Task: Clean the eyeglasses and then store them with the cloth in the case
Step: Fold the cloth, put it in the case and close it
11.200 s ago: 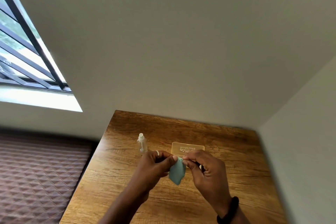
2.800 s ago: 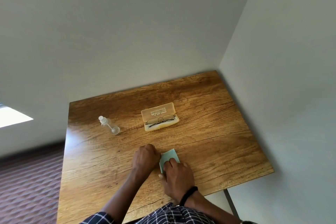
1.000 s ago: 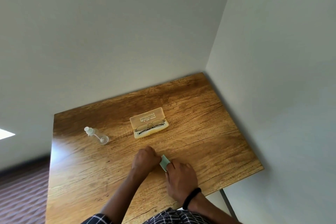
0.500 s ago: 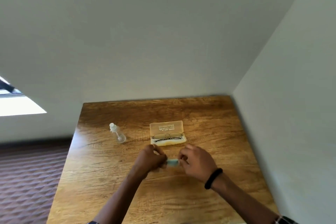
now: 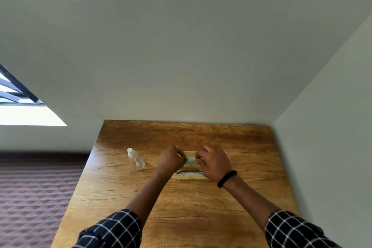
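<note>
Tabletop (image 5: 201,207): brown wood grain, set into a room corner. Far edge is butted against the far wall (image 5: 181,46), right edge against the right wall (image 5: 332,127); both walls are plain and pale. Left edge is free, and a brown quilted surface (image 5: 36,197) is seen lower down beyond it. Window (image 5: 18,94) with dark bars is seen at far left, with a bright sill below it. Near edge is cut off by the frame.

Eyeglass case (image 5: 189,176) is placed mid-table, open and pale; most of it is hidden behind the hands. Eyeglasses (image 5: 188,171) are seen lying in its near part. Small clear bottle (image 5: 135,159) is located left of the case, apart from it, nearer the free left edge. Whether it lies or stands cannot be told for certain.

Cloth (image 5: 190,159), pale teal and folded small, is held above the case between the two hands. It is pinched at its left end by the left hand (image 5: 171,160) and at its right end by the right hand (image 5: 214,164); fingers of both are curled in. Ring (image 5: 176,147) is worn on the left hand, black wristband (image 5: 226,178) on the right wrist. Checked sleeves (image 5: 112,229) are seen at the near frame edge.

Open room: bare wood is seen across the near half of the table under the forearms, on the strip right of the case up to the wall, and on the far strip behind the case. Movement is boxed in on the far and right sides only.
</note>
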Available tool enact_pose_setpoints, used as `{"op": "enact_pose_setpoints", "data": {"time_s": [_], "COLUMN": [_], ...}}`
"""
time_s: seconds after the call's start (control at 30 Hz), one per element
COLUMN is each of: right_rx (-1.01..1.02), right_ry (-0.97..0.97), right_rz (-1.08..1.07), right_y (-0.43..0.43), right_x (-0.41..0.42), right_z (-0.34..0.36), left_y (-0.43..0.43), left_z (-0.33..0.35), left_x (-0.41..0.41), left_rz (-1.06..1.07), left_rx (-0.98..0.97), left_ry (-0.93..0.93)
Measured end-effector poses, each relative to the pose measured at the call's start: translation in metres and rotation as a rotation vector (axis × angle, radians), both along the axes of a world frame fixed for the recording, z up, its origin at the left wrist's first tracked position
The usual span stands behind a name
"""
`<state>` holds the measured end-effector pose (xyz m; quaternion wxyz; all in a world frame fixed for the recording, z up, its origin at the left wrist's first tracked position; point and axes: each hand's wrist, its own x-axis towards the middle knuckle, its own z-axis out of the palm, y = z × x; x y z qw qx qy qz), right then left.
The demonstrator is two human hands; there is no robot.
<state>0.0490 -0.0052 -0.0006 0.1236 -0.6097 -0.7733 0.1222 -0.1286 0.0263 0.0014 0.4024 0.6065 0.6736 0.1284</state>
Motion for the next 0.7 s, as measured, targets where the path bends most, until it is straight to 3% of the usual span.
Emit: {"op": "enact_pose_setpoints", "data": {"time_s": [0.13, 0.7], "right_rx": [-0.044, -0.049], "right_ry": [0.008, 0.018], "right_rz": [-0.002, -0.029], "right_y": [-0.024, -0.038], "right_x": [0.003, 0.002], "right_z": [-0.027, -0.033], "left_y": [-0.022, -0.072], "left_z": [-0.018, -0.043], "left_x": [0.003, -0.011], "left_rz": [-0.027, -0.207], "left_rx": [0.108, 0.436], "left_ry": [0.131, 0.212]}}
